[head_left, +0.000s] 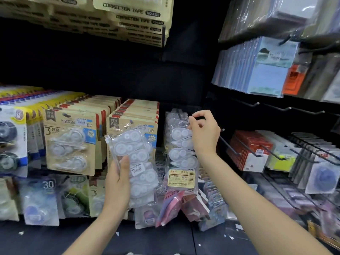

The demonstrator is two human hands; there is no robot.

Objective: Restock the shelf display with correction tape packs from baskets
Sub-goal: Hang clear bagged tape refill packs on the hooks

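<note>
My left hand [117, 179] grips a small stack of clear bags of white correction tape packs [136, 162], held upright in front of the shelf. My right hand [203, 133] pinches the top of another clear pack of white correction tapes [182, 155] at a black display hook [199, 118]. That pack hangs down with a beige label at its bottom. More clear packs hang behind it on the same hook. No basket is in view.
Rows of beige carded correction tape [70, 140] fill the hooks to the left, with more cards [132, 15] overhead. Bare black hooks [230, 146] stick out right of my right hand. Notebooks [265, 74] and red packs [248, 151] hang at right.
</note>
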